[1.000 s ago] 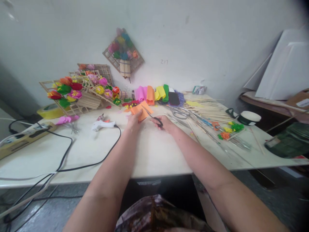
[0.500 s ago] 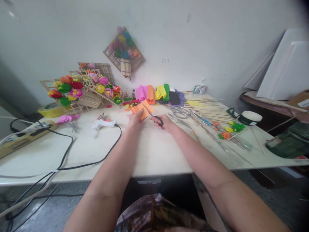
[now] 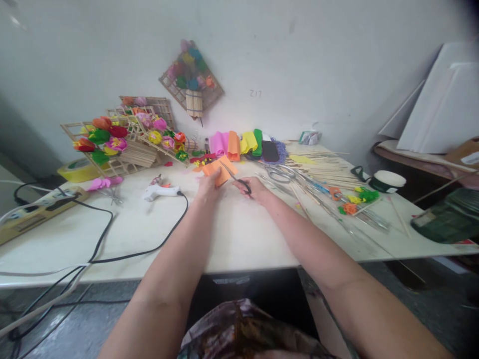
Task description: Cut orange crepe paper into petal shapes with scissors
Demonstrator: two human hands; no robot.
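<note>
My left hand (image 3: 210, 183) pinches the near edge of a sheet of orange crepe paper (image 3: 227, 167) just above the white table. In my right hand (image 3: 255, 189) is a pair of scissors (image 3: 244, 186) with dark handles, my fingers closed round the loops. The blades point up and left and lie across the right part of the orange paper. Behind the paper are rolls of crepe paper in pink (image 3: 219, 143), orange (image 3: 234, 145) and yellow (image 3: 247, 143).
A white glue gun (image 3: 160, 192) with a black cord lies left of my hands. Paper flowers on stick trellises (image 3: 138, 152) stand at back left. Thin wooden sticks (image 3: 329, 172) and another pair of scissors (image 3: 280, 173) lie right. A power strip (image 3: 43, 212) is far left.
Both hands, the paper and the scissors keep nearly the same place. The whole view has shifted very slightly.
</note>
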